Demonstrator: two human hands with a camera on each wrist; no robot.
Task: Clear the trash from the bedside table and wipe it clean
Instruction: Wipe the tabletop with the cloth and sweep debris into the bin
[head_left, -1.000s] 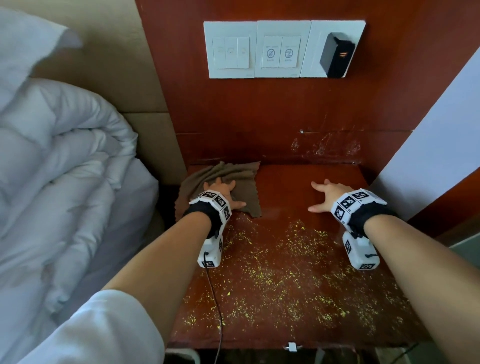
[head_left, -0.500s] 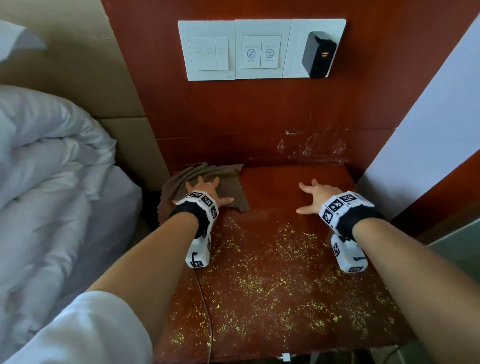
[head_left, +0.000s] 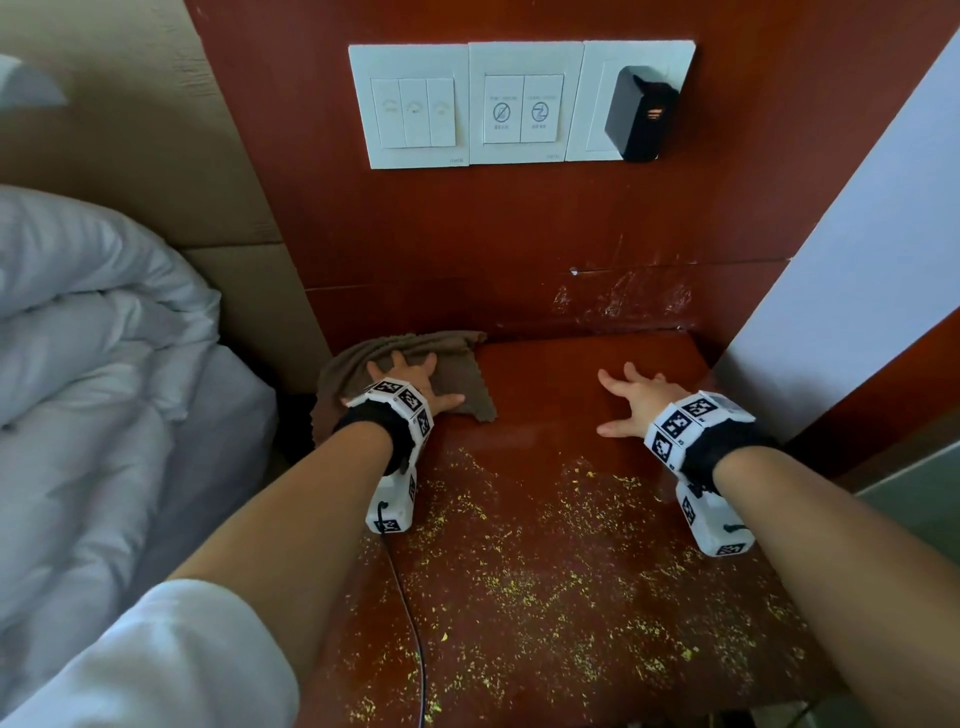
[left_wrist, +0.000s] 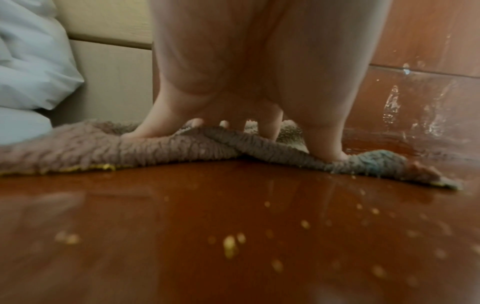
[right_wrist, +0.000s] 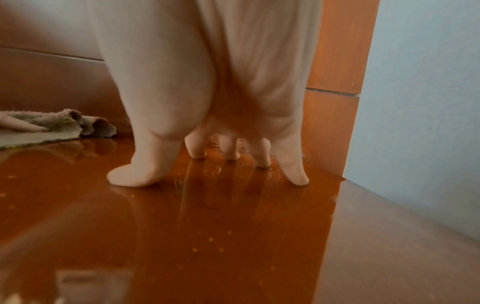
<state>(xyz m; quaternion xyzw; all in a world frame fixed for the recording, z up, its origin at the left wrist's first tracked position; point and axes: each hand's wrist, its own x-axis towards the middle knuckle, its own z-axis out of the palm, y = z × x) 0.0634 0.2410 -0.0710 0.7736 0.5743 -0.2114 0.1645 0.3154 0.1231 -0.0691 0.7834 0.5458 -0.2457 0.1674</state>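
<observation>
A red-brown bedside table (head_left: 550, 395) carries a scatter of small yellow crumbs (head_left: 545, 587) over its near half. At its far left corner lies a brown cloth (head_left: 467, 374), partly hanging over the left edge. My left hand (head_left: 410, 376) presses flat on the cloth with spread fingers (left_wrist: 148, 133), bunching it into a fold (left_wrist: 233, 148). My right hand (head_left: 631, 397) rests on the bare wood at the far right, fingers (right_wrist: 135, 176) spread and tips touching the surface, holding nothing. The cloth's rolled edge (right_wrist: 85, 125) shows left of it.
A white duvet (head_left: 104, 389) lies on the bed to the left. Behind the table rises a wood panel with white switch plates (head_left: 467, 104) and a black charger (head_left: 639, 111). A pale wall (head_left: 857, 260) closes the right side. A thin cable (head_left: 410, 623) runs over the front.
The head view has shifted and come closer. Both hands stay in the same spots on the table, the left still pressing the cloth, the right still on bare wood.
</observation>
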